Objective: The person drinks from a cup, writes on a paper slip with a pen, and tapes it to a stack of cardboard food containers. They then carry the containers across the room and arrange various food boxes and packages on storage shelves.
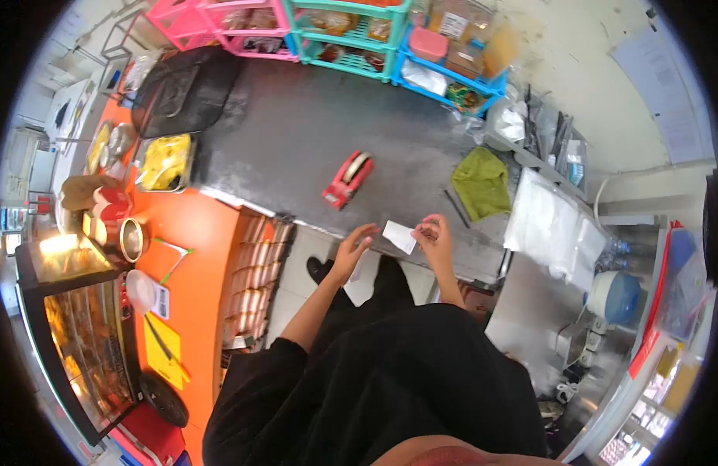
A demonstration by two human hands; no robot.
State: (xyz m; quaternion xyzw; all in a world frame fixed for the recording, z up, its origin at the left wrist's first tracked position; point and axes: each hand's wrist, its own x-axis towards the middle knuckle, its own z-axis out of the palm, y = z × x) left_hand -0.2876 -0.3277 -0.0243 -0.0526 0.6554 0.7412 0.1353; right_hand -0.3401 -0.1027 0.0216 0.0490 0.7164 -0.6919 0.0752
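One right hand (433, 235) closed on one white slip (399, 237) — one left hand (351, 254) open

Matt dark countertop (273, 116), glossy red plastic tape dispenser (342, 186), rumpled green cloth (481, 185), smooth white paper (399, 237).

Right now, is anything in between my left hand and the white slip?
Nothing visible blocks the left hand from the white slip. The right hand holds its far side; the red tape dispenser lies clear.

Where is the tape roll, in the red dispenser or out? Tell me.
In: the pale tape roll sits between the sides of the red dispenser.
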